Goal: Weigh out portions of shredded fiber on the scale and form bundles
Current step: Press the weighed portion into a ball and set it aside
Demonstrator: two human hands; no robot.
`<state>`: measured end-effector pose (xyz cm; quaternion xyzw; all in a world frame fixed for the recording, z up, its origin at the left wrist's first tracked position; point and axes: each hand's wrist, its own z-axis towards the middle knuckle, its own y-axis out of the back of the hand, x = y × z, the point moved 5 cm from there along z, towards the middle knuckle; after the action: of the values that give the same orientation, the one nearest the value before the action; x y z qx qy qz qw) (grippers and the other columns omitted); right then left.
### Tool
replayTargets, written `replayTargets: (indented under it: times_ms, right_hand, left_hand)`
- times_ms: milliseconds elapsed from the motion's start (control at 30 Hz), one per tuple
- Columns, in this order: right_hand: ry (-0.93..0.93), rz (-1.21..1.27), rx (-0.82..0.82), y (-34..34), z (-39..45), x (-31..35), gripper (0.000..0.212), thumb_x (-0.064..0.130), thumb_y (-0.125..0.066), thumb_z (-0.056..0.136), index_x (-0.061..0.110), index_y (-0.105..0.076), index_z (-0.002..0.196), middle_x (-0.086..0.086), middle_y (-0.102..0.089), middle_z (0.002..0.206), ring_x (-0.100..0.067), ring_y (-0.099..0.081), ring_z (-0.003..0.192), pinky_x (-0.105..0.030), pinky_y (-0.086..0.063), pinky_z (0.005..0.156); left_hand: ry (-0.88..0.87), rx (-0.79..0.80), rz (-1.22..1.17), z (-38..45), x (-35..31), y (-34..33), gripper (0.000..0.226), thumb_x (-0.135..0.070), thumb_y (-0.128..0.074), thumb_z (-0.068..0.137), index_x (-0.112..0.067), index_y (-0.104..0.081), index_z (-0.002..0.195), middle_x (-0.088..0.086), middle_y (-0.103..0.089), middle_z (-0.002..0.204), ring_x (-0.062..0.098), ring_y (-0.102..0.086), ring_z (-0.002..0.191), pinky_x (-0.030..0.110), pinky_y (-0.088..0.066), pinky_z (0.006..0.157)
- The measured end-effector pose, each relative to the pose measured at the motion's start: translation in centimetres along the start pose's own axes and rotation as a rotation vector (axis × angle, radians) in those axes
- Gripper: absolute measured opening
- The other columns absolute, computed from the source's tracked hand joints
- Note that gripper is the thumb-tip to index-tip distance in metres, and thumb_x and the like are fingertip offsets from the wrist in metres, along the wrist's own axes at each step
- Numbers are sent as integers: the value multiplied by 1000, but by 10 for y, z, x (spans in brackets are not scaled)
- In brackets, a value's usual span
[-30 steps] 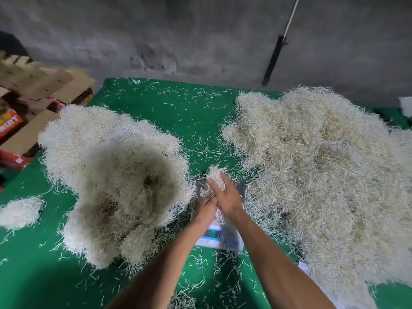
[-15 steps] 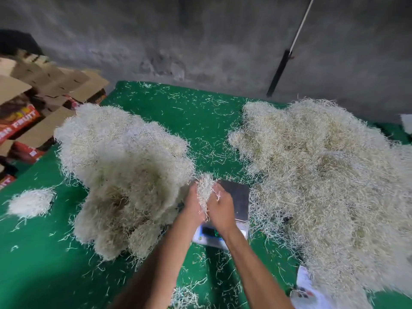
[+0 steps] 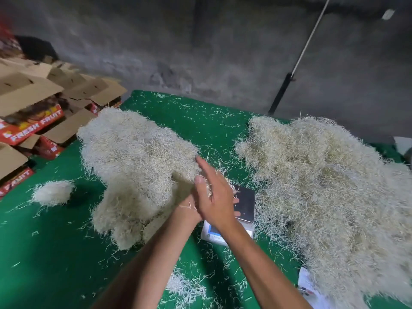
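Observation:
My right hand point(image 3: 213, 195) lies flat, fingers straight and pointing up-left, on top of my left hand point(image 3: 235, 201), of which only the wrist and a few fingertips show. A small portion of shredded fiber point(image 3: 223, 173) is pressed between the two palms, with pale strands sticking out at the edges. Just right of and below the hands sits the scale point(image 3: 246, 202), its dark plate bare and its white front partly behind my right wrist. A formed fiber bundle point(image 3: 52, 192) lies alone at the left.
A fluffy pile of formed fiber point(image 3: 138, 157) rises left of the hands and a larger loose fiber heap point(image 3: 323, 186) on the right. Loose strands litter the green table cover point(image 3: 200, 121). Cardboard fruit boxes point(image 3: 33, 121) are stacked beyond the left edge. A pole point(image 3: 289, 81) leans on the wall.
The hands lifted the fiber off the scale and moved left and up with it. Both gripped the tuft before; now the right palm lies flat over the left. The camera tilted up.

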<state>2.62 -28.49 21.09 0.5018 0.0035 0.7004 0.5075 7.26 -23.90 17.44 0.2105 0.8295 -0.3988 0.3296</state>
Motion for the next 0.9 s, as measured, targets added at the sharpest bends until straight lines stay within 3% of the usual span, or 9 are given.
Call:
replayTargets:
  times_ms: [67, 167, 267, 400, 533, 667, 700, 800, 900]
  right_hand:
    - [-91, -14, -5, 6, 10, -9, 42, 37, -42, 107, 23, -60, 143, 5, -51, 153, -8, -48, 140, -52, -34, 119]
    - [-70, 74, 3, -2, -4, -9, 38, 24, -44, 106, 19, -65, 137, 3, -46, 158, -13, -42, 145, -54, -34, 119]
    - [87, 30, 22, -27, -14, 16, 42, 32, -45, 106, 36, -53, 147, 18, -42, 158, -6, -40, 146, -48, -39, 118]
    - [-74, -9, 135, -18, 14, 3, 52, 48, -42, 107, 34, -37, 157, 10, -37, 163, -1, -36, 147, -47, -27, 125]
    - [151, -18, 113, -25, 1, 15, 46, 23, -40, 105, 13, -52, 149, -4, -37, 164, -17, -30, 153, -51, -22, 126]
    - [184, -183, 143, -56, 11, 28, 51, 49, -42, 106, 32, -45, 154, 8, -28, 168, -12, -31, 152, -42, -26, 122]
    - [105, -176, 161, -59, 20, 25, 52, 55, -42, 105, 36, -45, 153, 10, -31, 166, -10, -35, 150, -41, -31, 120]
    - [-36, 30, 89, -68, 35, 14, 40, 51, -52, 102, 27, -70, 129, 6, -66, 137, -7, -61, 125, -31, -47, 109]
    - [-192, 188, -13, -90, 51, 2, 28, 35, -59, 100, 23, -72, 79, 11, -70, 73, -5, -63, 65, -22, -49, 64]
  left_hand:
    - [18, -10, 65, 0, -8, 10, 36, -8, -23, 112, -28, -48, 95, -11, -49, 99, -17, -62, 75, 5, -47, 72]
    - [-110, -73, 10, -3, -28, 26, 41, -31, -32, 109, -5, -63, 114, 19, -66, 113, 20, -72, 99, 35, -57, 88]
    - [-263, -93, 41, -24, -19, 30, 60, -63, -29, 103, -22, -66, 126, 12, -63, 137, 8, -67, 113, 16, -56, 84]
    - [-124, -65, 87, -12, -22, 25, 63, -48, -23, 109, -10, -26, 158, 11, -25, 165, 22, -33, 147, 26, -41, 111]
    - [-44, -77, -237, -13, -41, 47, 70, -60, -40, 101, -16, -38, 154, 17, -40, 158, 33, -42, 143, 47, -32, 120]
    - [-163, -166, -345, -18, -25, 53, 76, -63, -43, 90, -6, -52, 139, -25, -73, 110, -8, -64, 111, 48, -37, 116]
    - [-82, -121, -307, -18, -22, 53, 80, -70, -40, 88, -9, -53, 138, -14, -77, 106, 2, -71, 104, 49, -47, 108]
    - [52, -52, -353, -9, -40, 68, 78, -73, -42, 90, -10, -60, 133, 16, -72, 120, 30, -69, 113, 50, -47, 109]
    - [49, -113, -387, -8, -49, 86, 79, -69, -32, 99, -2, -57, 132, 23, -71, 118, 33, -65, 118, 49, -44, 111]
